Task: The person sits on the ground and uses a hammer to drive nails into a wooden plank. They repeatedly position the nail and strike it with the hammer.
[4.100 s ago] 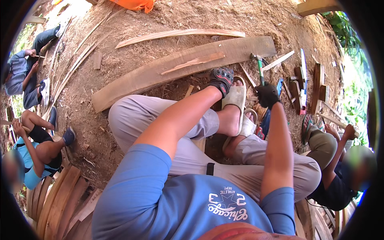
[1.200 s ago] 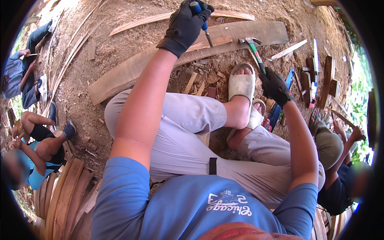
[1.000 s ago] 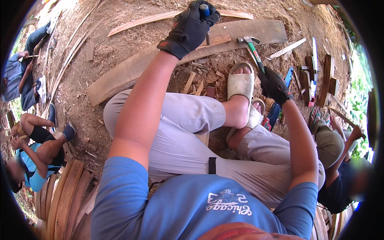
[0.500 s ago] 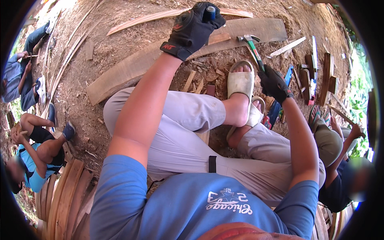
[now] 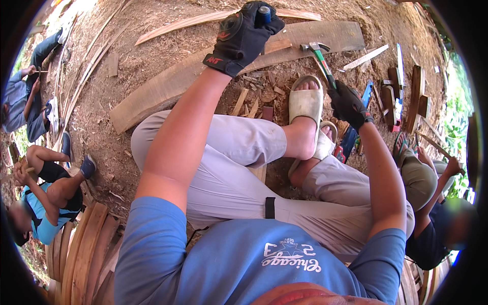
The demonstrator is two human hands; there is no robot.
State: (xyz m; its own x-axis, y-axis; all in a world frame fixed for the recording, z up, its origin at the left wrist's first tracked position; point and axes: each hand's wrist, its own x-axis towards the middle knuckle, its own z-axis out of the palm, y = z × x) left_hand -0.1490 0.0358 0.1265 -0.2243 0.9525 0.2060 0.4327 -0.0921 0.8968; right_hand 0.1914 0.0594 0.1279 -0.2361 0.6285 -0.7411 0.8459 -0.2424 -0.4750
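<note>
Left hand [image 5: 246, 38], black-gloved: clenched round blue-handled tool [image 5: 264, 14], far side, over broad plank [image 5: 162, 89]. Right hand [image 5: 349, 105], gloved, well apart: wrapped round claw hammer [image 5: 322, 63], head near plank's right part. Wooden strip [image 5: 178, 28]: beyond plank.

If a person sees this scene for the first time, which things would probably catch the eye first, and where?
Probably the black-gloved left hand at the top centre, gripping a blue-handled tool. Then the gloved right hand, right of centre, holding a green-handled hammer. Next comes the long wooden board, stretching across the upper half of the picture.
</note>
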